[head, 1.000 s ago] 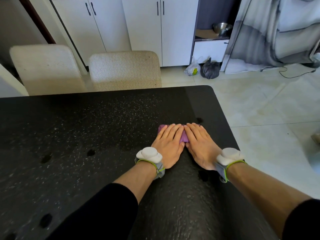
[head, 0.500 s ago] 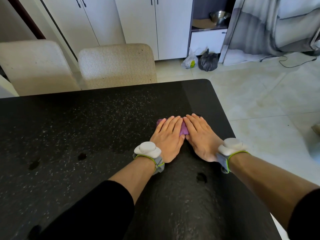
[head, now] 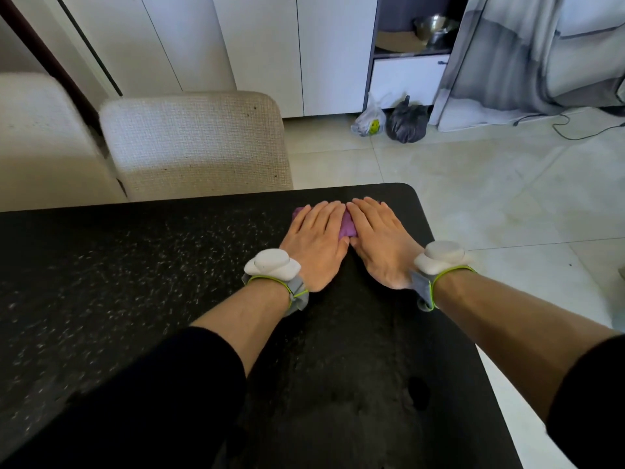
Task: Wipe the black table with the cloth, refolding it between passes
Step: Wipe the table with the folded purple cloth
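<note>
Your left hand (head: 316, 243) and right hand (head: 380, 240) lay flat, fingers straight and together, gripping nothing. Both pressed one purple cloth (head: 346, 226) near the black table's (head: 135, 265) far right corner. Two chairs (head: 196, 140) stood beyond that table.

You're in a home dining area, black surface (head: 135, 265) before you, woven chair (head: 196, 140) at its far edge, white cupboards (head: 263, 45) behind, steel bowl (head: 434, 27) stored beside them, bags (head: 406, 120) on tiled floor (head: 507, 198), curtain (head: 524, 52)
</note>
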`<state>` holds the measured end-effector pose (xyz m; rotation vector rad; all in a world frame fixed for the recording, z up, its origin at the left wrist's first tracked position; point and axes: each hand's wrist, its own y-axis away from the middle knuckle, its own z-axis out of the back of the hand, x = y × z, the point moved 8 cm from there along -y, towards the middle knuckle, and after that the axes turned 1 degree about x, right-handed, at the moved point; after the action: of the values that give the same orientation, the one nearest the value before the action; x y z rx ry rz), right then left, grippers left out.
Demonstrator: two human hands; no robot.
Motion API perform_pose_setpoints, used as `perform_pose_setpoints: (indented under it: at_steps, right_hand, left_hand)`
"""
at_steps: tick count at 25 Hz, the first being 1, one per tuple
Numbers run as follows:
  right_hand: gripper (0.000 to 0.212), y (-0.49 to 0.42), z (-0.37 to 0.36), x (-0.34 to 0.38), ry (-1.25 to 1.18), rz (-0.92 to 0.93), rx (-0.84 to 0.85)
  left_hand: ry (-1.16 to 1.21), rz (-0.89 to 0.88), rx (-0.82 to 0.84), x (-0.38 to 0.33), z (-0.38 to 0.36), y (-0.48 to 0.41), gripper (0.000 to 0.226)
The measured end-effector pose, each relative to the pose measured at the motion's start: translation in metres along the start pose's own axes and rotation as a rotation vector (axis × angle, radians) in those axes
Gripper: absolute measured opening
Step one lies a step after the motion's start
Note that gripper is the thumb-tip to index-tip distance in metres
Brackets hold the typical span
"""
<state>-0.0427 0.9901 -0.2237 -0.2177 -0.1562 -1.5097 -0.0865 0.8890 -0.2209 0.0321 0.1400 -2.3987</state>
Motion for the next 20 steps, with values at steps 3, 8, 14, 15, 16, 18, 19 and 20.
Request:
perform_pose_setpoints:
  at_steps: [3, 8, 14, 15, 16, 18, 19, 20]
  right_hand:
    - [0.065, -0.028, 0.004, -0.014, -0.007, -0.010, 0.003]
    - [0.067, -0.051, 0.002, -0.030, 0.007, 0.000, 0.026]
    - [0.060, -0.038, 0.005, -0.026, -0.020, -0.021, -0.013]
    - [0.060, -0.031, 0.004, -0.025, -0.024, -0.023, -0.015]
    - [0.060, -0.019, 0.005, -0.022, -0.026, -0.018, -0.023]
    - [0.060, 0.003, 0.007, -0.018, -0.033, -0.017, -0.027]
    - [0.060, 0.015, 0.007, -0.015, -0.035, -0.021, -0.022]
    - [0.060, 0.030, 0.007, -0.012, -0.035, -0.026, -0.020]
  left_hand:
    - [-0.004, -0.007, -0.050, 0.011, 0.000, -0.030, 0.073]
    - [0.000, 0.009, -0.069, 0.018, -0.001, -0.054, 0.070]
    - [0.058, 0.035, -0.020, 0.009, 0.000, -0.045, 0.079]
    - [0.060, 0.039, -0.001, 0.006, -0.001, -0.040, 0.078]
    - [0.062, 0.038, 0.018, -0.001, 0.000, -0.031, 0.075]
    - [0.067, 0.037, 0.050, -0.015, 0.000, -0.015, 0.066]
    - [0.068, 0.034, 0.059, -0.023, 0.000, -0.006, 0.063]
    - [0.068, 0.024, 0.065, -0.033, 0.002, 0.004, 0.061]
